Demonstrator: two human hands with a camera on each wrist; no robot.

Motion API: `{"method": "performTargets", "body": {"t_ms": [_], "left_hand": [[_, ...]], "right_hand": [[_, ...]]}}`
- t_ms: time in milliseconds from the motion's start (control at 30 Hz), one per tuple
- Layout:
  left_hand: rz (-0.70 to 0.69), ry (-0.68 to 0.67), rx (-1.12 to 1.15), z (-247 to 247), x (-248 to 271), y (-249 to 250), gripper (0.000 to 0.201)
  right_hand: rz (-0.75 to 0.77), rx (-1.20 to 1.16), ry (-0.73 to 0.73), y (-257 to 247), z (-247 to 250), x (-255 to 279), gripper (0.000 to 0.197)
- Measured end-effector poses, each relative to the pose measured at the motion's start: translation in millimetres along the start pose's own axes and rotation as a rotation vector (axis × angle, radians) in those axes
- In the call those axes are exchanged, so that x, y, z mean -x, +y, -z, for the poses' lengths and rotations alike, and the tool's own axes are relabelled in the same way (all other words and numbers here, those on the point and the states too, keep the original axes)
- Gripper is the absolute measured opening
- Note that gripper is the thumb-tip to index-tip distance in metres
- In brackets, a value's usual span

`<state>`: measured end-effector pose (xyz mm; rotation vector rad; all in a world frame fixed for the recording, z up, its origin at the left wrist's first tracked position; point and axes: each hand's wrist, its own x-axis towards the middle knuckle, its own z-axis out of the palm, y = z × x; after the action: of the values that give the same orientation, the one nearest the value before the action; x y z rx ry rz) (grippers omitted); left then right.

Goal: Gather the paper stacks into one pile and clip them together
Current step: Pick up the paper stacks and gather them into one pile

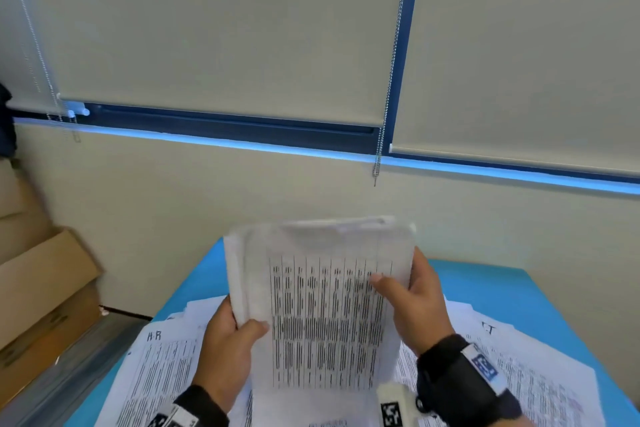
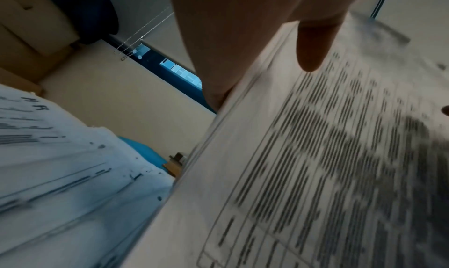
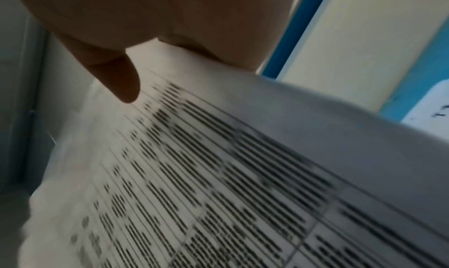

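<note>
A thick stack of printed sheets [image 1: 322,305] stands upright on its lower edge above the blue table [image 1: 485,291]. My left hand [image 1: 230,347] grips its left edge, thumb on the front page. My right hand [image 1: 412,302] grips the right edge, thumb across the print. In the left wrist view the stack [image 2: 316,166] fills the right side under my thumb [image 2: 313,47]. The right wrist view shows the stack [image 3: 218,176] and my thumb [image 3: 119,80] on it. More printed sheets lie flat on the table at left [image 1: 159,367] and at right [image 1: 540,371]. No clip is in view.
Cardboard boxes [image 1: 41,284] stand on the floor left of the table. A wall with roller blinds and a hanging bead chain [image 1: 379,152] rises right behind the table. Blue table surface shows at the far right edge.
</note>
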<state>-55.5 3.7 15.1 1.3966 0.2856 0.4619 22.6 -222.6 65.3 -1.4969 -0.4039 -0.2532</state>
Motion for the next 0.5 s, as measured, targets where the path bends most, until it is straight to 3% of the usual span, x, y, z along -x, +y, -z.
{"method": "performTargets", "body": {"t_ms": [100, 200, 367, 433, 500], "left_hand": [[-0.046, 0.027, -0.138, -2, 2, -7, 0.021], [-0.191, 0.061, -0.269, -5, 6, 12, 0.029], [-0.376, 0.057, -0.126, -12, 6, 64, 0.031], [-0.329, 0.039, -0.057, -15, 6, 63, 0.031], [-0.197, 0.042, -0.016, -15, 6, 40, 0.032]], "right_hand": [[-0.023, 0.037, -0.02, 9, -5, 9, 0.023], [0.073, 0.06, -0.031, -2, -10, 10, 0.018], [0.259, -0.102, -0.003, -38, -16, 3, 0.015], [0.255, -0.149, -0.016, -35, -18, 5, 0.021], [0.177, -0.117, -0.027, -14, -20, 12, 0.025]]}}
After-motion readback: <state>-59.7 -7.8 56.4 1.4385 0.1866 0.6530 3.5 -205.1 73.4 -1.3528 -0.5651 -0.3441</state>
